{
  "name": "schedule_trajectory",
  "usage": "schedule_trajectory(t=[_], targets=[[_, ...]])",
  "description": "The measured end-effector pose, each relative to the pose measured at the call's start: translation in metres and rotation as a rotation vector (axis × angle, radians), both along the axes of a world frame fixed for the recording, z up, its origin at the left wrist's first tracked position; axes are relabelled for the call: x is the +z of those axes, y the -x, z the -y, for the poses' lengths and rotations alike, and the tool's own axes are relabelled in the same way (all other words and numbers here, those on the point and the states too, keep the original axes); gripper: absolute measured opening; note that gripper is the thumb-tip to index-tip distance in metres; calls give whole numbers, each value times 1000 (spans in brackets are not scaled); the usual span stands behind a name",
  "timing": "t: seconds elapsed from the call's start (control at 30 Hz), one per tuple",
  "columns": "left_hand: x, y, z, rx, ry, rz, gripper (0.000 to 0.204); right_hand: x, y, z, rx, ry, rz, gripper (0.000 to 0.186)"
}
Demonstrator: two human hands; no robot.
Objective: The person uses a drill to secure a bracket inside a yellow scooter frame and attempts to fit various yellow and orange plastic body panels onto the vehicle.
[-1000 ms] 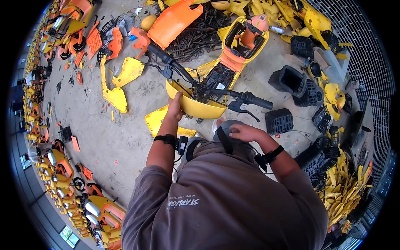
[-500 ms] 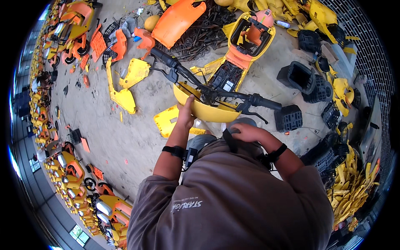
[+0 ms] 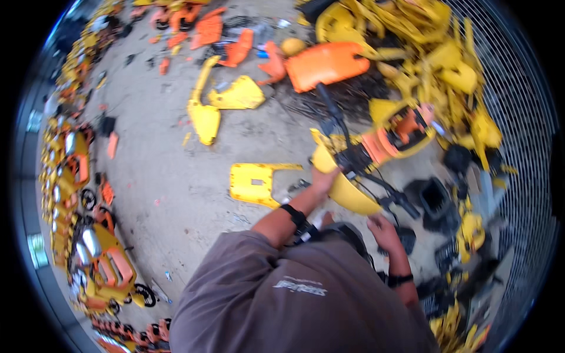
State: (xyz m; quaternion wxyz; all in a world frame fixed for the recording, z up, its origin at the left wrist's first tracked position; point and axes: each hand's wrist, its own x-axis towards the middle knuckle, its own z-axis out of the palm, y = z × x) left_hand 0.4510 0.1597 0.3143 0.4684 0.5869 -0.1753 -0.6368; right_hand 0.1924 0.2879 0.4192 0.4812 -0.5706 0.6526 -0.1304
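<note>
A curved yellow scooter front cover sits below the black handlebar of a partly stripped scooter. My left hand grips the cover's left edge, its fingers mostly hidden by the shell. Close to the cover's lower right end is my right hand, smeared by motion, and whether it touches the cover cannot be made out. Beyond the handlebar stands the scooter's orange and yellow body, with an open black-lined compartment.
On the concrete lie a flat yellow panel, a bent yellow panel and a large orange panel. Black bins stand at right. Yellow parts are heaped at the far right. Rows of scooters line the left.
My view has swung, shifting the scene. The right hand has moved from my lap to beside the cover's right end. My left hand stays on the cover; the handlebar appears turned.
</note>
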Motion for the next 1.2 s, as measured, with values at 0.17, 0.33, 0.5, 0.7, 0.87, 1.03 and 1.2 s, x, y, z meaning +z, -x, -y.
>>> schedule_trajectory(t=[0.17, 0.33, 0.5, 0.7, 0.87, 1.03, 1.2], targets=[[-15, -18, 3, 17, -145, 85, 73, 9, -10, 15, -32, -99, 126, 39], [28, -32, 26, -89, -224, 42, 94, -21, -8, 7, -289, -425, 388, 62], [22, -24, 26, -208, -202, 30, 74, -45, -28, -1, -598, -380, 659, 86], [11, -31, 30, -296, -187, -23, 64, -58, -51, 13, -803, -305, 889, 93], [21, -38, 35, -314, -229, -18, 72, -49, -62, 28, -881, -308, 985, 89], [25, -21, 33, -221, -171, 43, 70, -56, -67, 41, -941, -319, 1046, 92], [49, -15, 16, -260, -41, 95, 63, -50, -64, 41, -1084, -335, 1063, 85]])
